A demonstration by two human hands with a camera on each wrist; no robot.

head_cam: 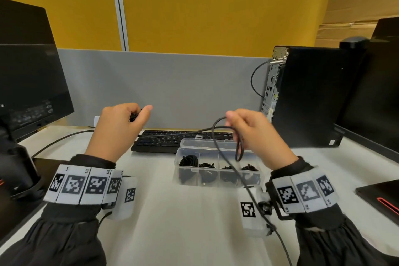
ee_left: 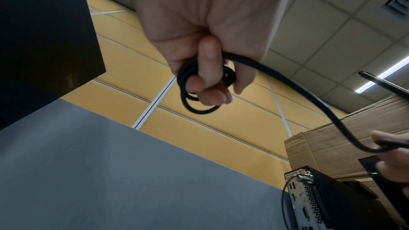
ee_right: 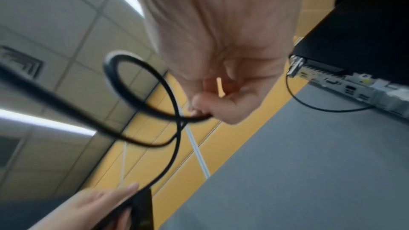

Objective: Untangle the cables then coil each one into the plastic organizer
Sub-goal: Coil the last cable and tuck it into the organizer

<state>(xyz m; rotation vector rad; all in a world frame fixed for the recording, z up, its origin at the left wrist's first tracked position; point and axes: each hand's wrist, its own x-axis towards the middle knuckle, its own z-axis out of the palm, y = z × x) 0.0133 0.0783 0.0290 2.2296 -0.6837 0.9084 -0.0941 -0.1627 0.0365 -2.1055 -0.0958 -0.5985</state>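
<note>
Yellow and grey partition panels (head_cam: pixel 194 28) back a white counter (head_cam: pixel 172 222), with a black monitor (head_cam: pixel 32 71) at the left and a black desktop computer tower (head_cam: pixel 308 97) at the right. A black keyboard (head_cam: pixel 159 139) lies against the partition, and just in front of it sits the clear plastic organizer (head_cam: pixel 218 153) with its lid open; four of its front compartments each hold a coiled black cable (head_cam: pixel 187 161).

Both hands are raised above the counter, apart from each other, with one black cable (head_cam: pixel 179 133) stretched between them. The left hand (head_cam: pixel 121 127) has its fingers curled round a small coil of several loops of that cable, seen clearly in the left wrist view (ee_left: pixel 199 83), with the thumb sticking out. From the coil the cable runs across to the right hand (head_cam: pixel 254 134), which pinches it between thumb and fingertips (ee_right: pixel 199 104). At the right hand the cable forms a loose loop, then drops past the organizer and the right wrist toward the near edge of the counter.

Each wrist wears a band of black-and-white square markers (head_cam: pixel 86 185) over a dark sleeve (head_cam: pixel 64 239). A thin black wire (head_cam: pixel 255 80) arcs from the back of the tower.
</note>
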